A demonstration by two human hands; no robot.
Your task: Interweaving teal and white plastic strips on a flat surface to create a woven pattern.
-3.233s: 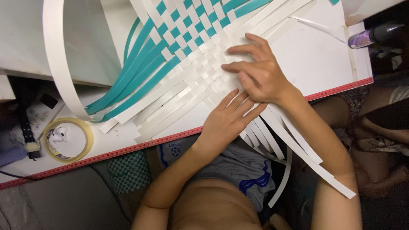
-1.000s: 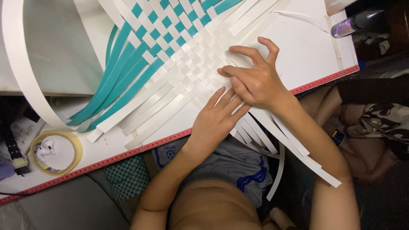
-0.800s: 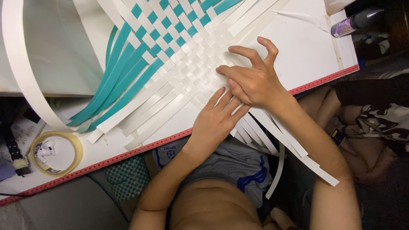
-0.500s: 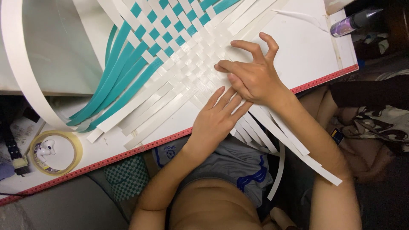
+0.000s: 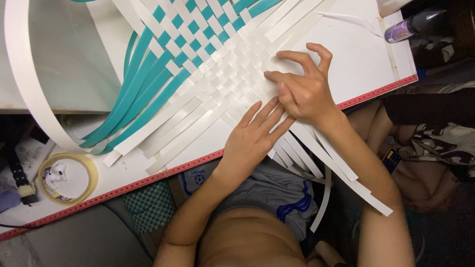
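Right hand pinching white strips; left hand lying flat, open, pressing the woven mat. Centre woven; long strip ends hanging loose, unwoven.

White-teal woven strip mat flat on table; ends loose

Single head-worn view, looking steeply down

The camera sits close above the left hand and right hand, with the board's edge just below them.
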